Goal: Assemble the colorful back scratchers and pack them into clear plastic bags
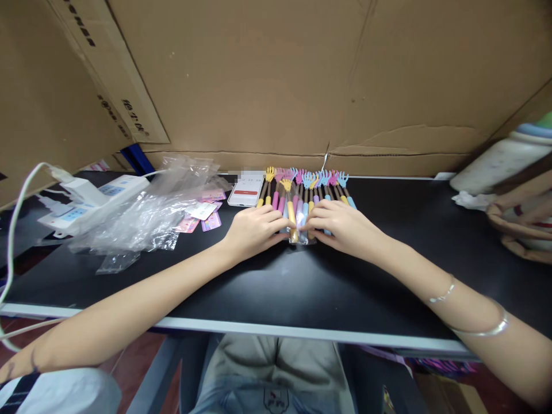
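A row of small back scratchers point(324, 192), each with a coloured plastic hand, a dark shaft and a coloured handle, lies fanned across the desk. In front of them a yellow back scratcher point(292, 214) lies in or under a clear plastic bag point(302, 237). My left hand point(255, 229) is closed at the bag's left side, thumb and fingers by the yellow handle. At its right side my right hand point(334, 224) pinches the bag's edge, fingers over several handles. Whether the yellow handle is fully inside the bag cannot be made out.
Left of the row are a phone point(246, 190), colourful cards point(202, 211), a heap of clear bags point(146, 213) and a power strip point(92, 201) with cables. On the right stand a white bottle point(500, 155) and a brown-handled item point(517, 221). Cardboard point(302, 75) walls the black desk.
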`<state>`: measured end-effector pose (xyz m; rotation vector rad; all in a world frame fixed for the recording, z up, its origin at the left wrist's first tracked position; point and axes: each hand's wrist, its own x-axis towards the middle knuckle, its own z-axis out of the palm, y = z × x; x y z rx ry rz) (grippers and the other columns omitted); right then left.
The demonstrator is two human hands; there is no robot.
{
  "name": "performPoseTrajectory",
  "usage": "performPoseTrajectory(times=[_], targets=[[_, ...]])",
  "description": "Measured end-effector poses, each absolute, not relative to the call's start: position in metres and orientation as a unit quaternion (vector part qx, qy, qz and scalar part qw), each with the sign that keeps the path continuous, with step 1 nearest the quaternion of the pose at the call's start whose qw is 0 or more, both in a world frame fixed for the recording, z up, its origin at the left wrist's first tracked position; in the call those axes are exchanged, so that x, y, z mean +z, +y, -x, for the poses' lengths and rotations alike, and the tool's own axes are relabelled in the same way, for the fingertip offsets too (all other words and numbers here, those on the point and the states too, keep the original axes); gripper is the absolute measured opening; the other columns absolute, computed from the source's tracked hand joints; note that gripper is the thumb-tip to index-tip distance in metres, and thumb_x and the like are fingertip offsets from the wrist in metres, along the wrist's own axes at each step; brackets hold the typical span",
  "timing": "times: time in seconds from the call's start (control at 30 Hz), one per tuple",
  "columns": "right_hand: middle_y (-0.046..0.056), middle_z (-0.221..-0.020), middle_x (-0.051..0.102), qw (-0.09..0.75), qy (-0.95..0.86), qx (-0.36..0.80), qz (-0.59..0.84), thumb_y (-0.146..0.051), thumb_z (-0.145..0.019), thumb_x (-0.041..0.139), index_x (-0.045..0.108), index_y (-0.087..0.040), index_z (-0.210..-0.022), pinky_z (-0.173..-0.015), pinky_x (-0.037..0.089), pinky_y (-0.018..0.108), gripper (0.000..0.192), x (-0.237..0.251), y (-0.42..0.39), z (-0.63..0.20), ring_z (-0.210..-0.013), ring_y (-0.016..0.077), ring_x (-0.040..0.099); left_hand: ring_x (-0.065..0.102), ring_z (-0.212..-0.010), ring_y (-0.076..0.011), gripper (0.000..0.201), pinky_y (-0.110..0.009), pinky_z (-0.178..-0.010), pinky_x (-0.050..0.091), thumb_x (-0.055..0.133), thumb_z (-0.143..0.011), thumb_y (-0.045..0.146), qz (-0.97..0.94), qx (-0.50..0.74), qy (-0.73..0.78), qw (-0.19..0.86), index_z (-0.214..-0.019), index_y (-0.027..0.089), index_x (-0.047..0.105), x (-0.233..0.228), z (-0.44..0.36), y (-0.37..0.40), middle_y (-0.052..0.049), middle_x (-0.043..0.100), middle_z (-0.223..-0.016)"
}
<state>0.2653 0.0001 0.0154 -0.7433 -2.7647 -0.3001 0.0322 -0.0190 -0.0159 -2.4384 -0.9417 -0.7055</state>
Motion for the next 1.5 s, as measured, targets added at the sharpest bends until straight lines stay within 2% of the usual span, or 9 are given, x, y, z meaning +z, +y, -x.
performPoseTrajectory(times=[0.13, 0.3, 0.8, 1.1, 1.5], targets=[[0.006, -0.090, 0.068, 0.143, -0.949, -0.116, 0.255, -0.021, -0.091, 0.046, 0.072, -0.022, -0.093, -0.077, 0.040, 0.033, 0.026, 0.019, -0.001, -0.265, -0.093, 0.0217, 0.053, 0.057, -0.077, -0.0140, 0.020, -0.026, -0.062, 0.035, 0.051, -0.094, 0.036, 0.877, -0.259, -0.338, 0.221, -0.094, 0.026, 0.068, -0.016, -0.032, -0.019, 0.001, 0.069, -0.080], [0.007, -0.091, 0.068, 0.163, -0.952, -0.103, 0.239, -0.020, -0.093, 0.044, 0.071, -0.021, -0.098, -0.078, 0.042, 0.033, 0.028, 0.018, -0.002, -0.262, -0.094, 0.0207, 0.054, 0.057, -0.075, -0.0130, 0.019, -0.025, -0.061, 0.036, 0.052, -0.093, 0.035, 0.873, -0.274, -0.328, 0.236, -0.094, 0.026, 0.068, -0.018, -0.032, -0.018, 0.002, 0.068, -0.079], [0.007, -0.093, 0.066, 0.144, -0.958, -0.071, 0.239, -0.018, -0.090, 0.047, 0.071, -0.021, -0.093, -0.076, 0.044, 0.033, 0.024, 0.014, 0.001, -0.265, -0.091, 0.0209, 0.053, 0.057, -0.074, -0.0133, 0.013, -0.026, -0.059, 0.036, 0.055, -0.090, 0.031, 0.872, -0.282, -0.323, 0.236, -0.091, 0.024, 0.066, -0.019, -0.036, -0.020, 0.003, 0.067, -0.077], [0.007, -0.089, 0.066, 0.186, -0.940, -0.150, 0.243, -0.016, -0.090, 0.047, 0.070, -0.020, -0.089, -0.075, 0.040, 0.033, 0.024, 0.010, -0.003, -0.255, -0.090, 0.0209, 0.052, 0.057, -0.077, -0.0151, 0.010, -0.026, -0.060, 0.037, 0.055, -0.089, 0.028, 0.868, -0.266, -0.329, 0.260, -0.088, 0.020, 0.062, -0.018, -0.038, -0.021, 0.000, 0.064, -0.079], [0.006, -0.084, 0.065, 0.198, -0.941, -0.079, 0.263, -0.017, -0.089, 0.049, 0.068, -0.019, -0.092, -0.080, 0.040, 0.033, 0.019, 0.011, -0.005, -0.255, -0.089, 0.0205, 0.052, 0.057, -0.074, -0.0144, 0.019, -0.025, -0.059, 0.036, 0.053, -0.092, 0.034, 0.868, -0.280, -0.319, 0.258, -0.084, 0.020, 0.063, -0.018, -0.036, -0.019, 0.000, 0.064, -0.076]])
